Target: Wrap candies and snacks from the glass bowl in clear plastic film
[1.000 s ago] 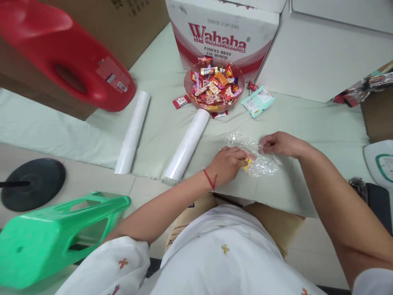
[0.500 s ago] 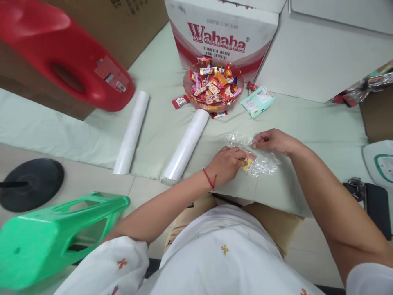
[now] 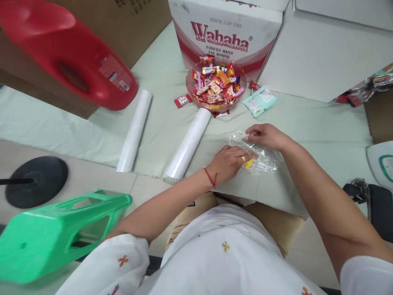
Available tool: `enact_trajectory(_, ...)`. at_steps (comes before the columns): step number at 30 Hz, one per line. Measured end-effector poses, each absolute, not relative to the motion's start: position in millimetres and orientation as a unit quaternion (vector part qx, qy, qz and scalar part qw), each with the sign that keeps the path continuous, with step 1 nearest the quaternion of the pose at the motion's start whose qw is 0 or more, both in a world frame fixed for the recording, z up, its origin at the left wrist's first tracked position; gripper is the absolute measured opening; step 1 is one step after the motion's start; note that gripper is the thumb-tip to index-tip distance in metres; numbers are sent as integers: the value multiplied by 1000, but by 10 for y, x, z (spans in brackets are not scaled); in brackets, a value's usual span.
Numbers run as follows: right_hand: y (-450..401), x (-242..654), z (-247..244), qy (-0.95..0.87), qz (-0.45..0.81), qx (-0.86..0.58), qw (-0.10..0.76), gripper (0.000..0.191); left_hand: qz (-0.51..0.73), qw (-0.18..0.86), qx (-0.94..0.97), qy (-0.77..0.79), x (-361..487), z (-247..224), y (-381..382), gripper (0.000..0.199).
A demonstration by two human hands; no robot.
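A crumpled clear plastic bag lies on the cloth-covered table close to my body, with a small yellow-marked item showing under its left part. My left hand, a red string round its wrist, rests from the left on this item and the plastic, fingers together and bent over them. Its fingertips are partly hidden. At the far edge of the bag my right hand pinches the thin plastic between thumb and fingers.
Beyond the hands stand a glass bowl of wrapped candies, a mint-green packet and a Wahaha carton. Two white rolls lie left, near a red jug. A green stool is on the floor. Keys and a black case lie right.
My right hand has shifted left and slightly away from my body along the bag's far edge. My left hand stays on the item. The whole view has drifted slightly.
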State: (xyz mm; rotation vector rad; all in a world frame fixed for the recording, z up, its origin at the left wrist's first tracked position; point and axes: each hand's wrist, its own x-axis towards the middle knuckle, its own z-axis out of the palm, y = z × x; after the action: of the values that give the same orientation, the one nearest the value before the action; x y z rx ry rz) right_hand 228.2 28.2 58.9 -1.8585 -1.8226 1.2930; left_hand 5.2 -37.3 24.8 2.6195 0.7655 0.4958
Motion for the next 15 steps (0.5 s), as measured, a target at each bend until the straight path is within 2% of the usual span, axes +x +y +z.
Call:
enact_trajectory(3, 282, 2223, 583, -639, 450, -615, 102, 25, 173, 180, 927, 280, 49, 242, -363, 32)
enact_trajectory(7, 115, 2180, 652, -686, 376, -607, 141, 18, 154, 183, 931, 277, 54, 263, -348, 32)
enact_trajectory(15, -429, 1838, 719, -717, 209, -647, 152, 20, 154, 169, 926, 299, 79, 280, -395, 33)
